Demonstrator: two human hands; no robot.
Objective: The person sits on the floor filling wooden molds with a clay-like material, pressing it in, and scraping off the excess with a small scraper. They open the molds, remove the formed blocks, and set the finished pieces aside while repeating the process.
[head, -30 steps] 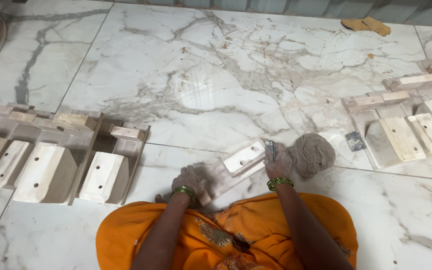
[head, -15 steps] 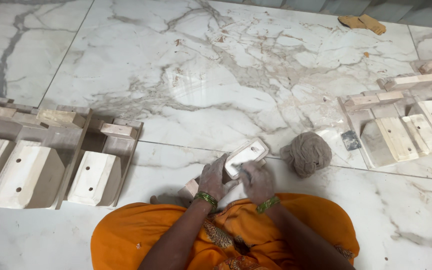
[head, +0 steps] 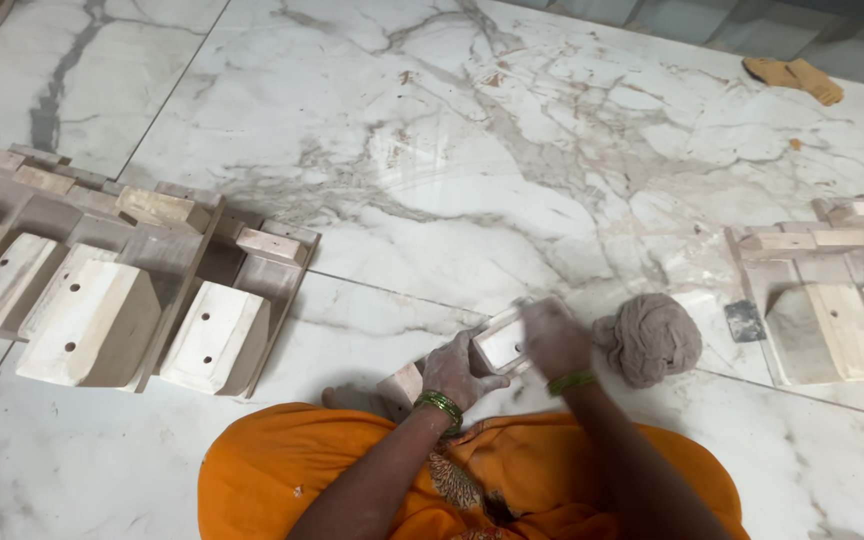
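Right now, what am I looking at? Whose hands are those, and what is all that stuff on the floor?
The camera sits on a person's head and looks down, so these are that person's own hands. The person sits on a marble floor in orange clothing. The left hand and right hand both have a grip on a pale wooden piece. Beside it lies a bunched brown cloth. More wooden pieces with holes lie at the left, others at the right.

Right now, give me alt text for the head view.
Both hands, left hand and right hand, grip a pale wooden block over a marble floor. A grey cloth wad lies to its right; similar wooden pieces sit at left.
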